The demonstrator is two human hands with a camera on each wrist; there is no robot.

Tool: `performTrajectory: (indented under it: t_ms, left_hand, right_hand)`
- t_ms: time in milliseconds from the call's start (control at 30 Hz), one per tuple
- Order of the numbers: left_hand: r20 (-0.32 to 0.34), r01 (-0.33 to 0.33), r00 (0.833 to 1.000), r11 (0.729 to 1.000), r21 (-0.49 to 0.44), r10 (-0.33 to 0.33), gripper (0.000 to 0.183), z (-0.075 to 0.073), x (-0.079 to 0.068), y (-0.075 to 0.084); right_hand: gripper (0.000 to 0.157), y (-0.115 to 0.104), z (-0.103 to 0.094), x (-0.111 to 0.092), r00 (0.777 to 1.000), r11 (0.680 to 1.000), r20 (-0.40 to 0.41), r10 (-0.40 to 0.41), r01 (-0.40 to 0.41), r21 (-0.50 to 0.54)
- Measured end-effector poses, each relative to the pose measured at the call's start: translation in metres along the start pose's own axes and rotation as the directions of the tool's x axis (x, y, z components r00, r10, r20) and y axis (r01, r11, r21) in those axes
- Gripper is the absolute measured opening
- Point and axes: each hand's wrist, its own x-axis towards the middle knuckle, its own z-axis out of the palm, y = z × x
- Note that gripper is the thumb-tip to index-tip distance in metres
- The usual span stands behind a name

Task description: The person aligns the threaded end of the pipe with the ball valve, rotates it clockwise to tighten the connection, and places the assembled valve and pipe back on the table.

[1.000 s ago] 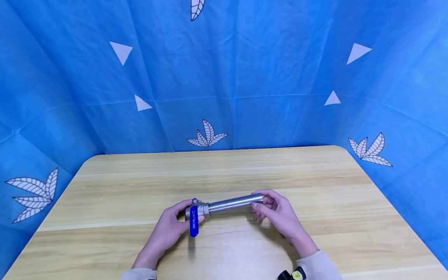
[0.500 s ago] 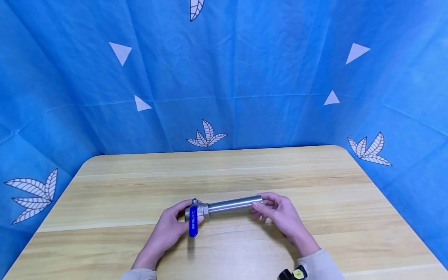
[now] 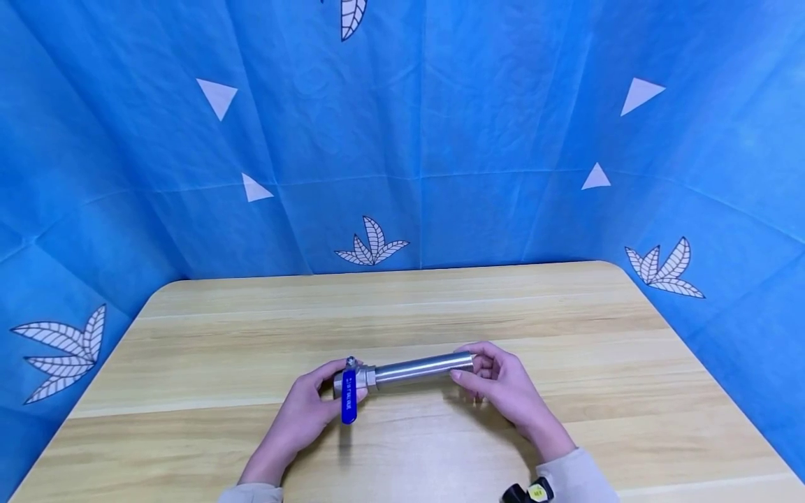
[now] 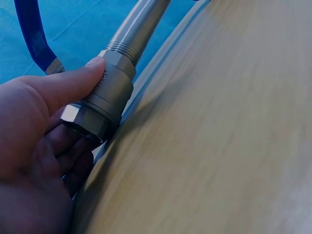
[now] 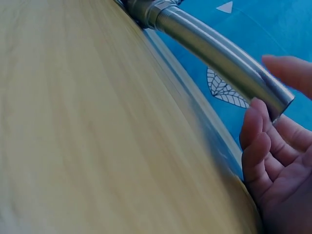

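Observation:
My left hand (image 3: 302, 416) grips a metal ball valve (image 4: 109, 92), thumb on the near side of its body. The valve's blue lever handle (image 3: 349, 397) points toward me. From the valve's right end a shiny steel pipe (image 3: 421, 368) runs rightward, slightly tilted up in the head view. Several thread rings show at the joint in the left wrist view. My right hand (image 3: 506, 391) is around the pipe's free end, fingers curled behind and under it. In the right wrist view one fingertip (image 5: 258, 105) touches the pipe, while the thumb appears slightly apart from it.
Valve and pipe are held above a light wood table (image 3: 189, 349), casting shadows on it. A blue curtain (image 3: 503, 105) with white leaves and triangles surrounds the far and side edges. A black device with a yellow label (image 3: 537, 492) sits at the right wrist.
My right fingers and thumb have shifted slightly on the pipe's end, the thumb tip moving down along its near edge. The left hand and the valve have hardly moved.

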Motion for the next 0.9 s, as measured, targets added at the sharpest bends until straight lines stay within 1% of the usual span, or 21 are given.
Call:
performTrajectory:
  t_ms: [100,200,367,600,733,900]
  left_hand:
    - [0.001,-0.019,1.0,1.0,-0.005,0.019,0.046,0.0,-0.0001,-0.0009]
    - [0.003,-0.033,0.999,0.999,-0.01,0.033,0.047,-0.0006,-0.0012,-0.0013]
    - [0.004,-0.038,0.999,0.999,-0.012,0.038,0.049,-0.0013,-0.0028,-0.001]
    - [-0.011,0.02,1.0,1.0,0.02,-0.02,0.046,0.0006,-0.002,0.0023]
    - [-0.014,0.037,0.999,0.999,0.018,-0.037,0.045,0.0011,-0.0019,0.0031]
    - [-0.01,0.039,0.999,0.999,0.011,-0.039,0.046,0.0009,-0.0019,0.003]
  right_hand:
    - [0.049,0.0016,-0.0015,0.0001,1.0,1.0,0.013,0.006,-0.006,0.009]
    - [0.047,0.0021,-0.0021,0.0005,1.0,1.0,0.003,0.02,-0.02,0.005]
    - [0.039,0.0018,-0.0011,0.0009,1.0,1.0,-0.011,0.025,-0.025,-0.002]
    - [0.035,0.0014,0.0004,0.0009,1.0,1.0,-0.012,0.02,-0.02,-0.016]
    - [0.034,0.0008,0.0007,0.0008,0.999,0.999,-0.024,0.025,-0.026,-0.029]
    - [0.033,-0.002,0.001,-0.0007,0.999,0.996,-0.037,0.03,-0.033,-0.082]
